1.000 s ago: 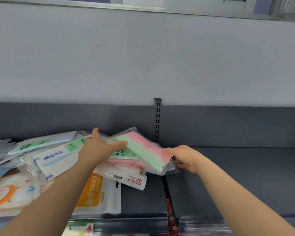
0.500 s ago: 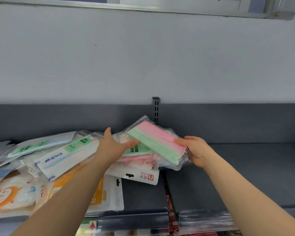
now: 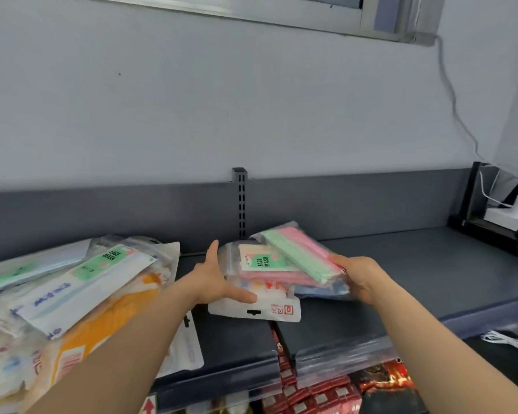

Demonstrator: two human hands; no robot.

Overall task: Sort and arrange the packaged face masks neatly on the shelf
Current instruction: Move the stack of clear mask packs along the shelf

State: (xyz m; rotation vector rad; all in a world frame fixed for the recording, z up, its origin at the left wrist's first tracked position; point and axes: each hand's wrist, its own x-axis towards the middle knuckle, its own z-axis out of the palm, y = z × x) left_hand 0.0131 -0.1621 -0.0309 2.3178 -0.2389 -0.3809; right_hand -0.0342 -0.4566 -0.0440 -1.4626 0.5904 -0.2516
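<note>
A small stack of mask packets sits mid-shelf: a green and pink packet on top, a "FACE MASK" packet under it, and a white packet with red print at the bottom. My left hand holds the stack's left side, thumb up, fingers over the white packet. My right hand grips the stack's right end. A loose heap of mask packets covers the shelf's left part, with an orange packet low in it.
The grey shelf runs on to the right of the stack. A slotted upright stands behind. A black rack with a white device is at far right. Red packaged goods fill the lower shelf. A white cable lies at the right edge.
Both hands carried the stack rightwards, away from the heap, to the middle of the shelf by the upright. My view turned right.
</note>
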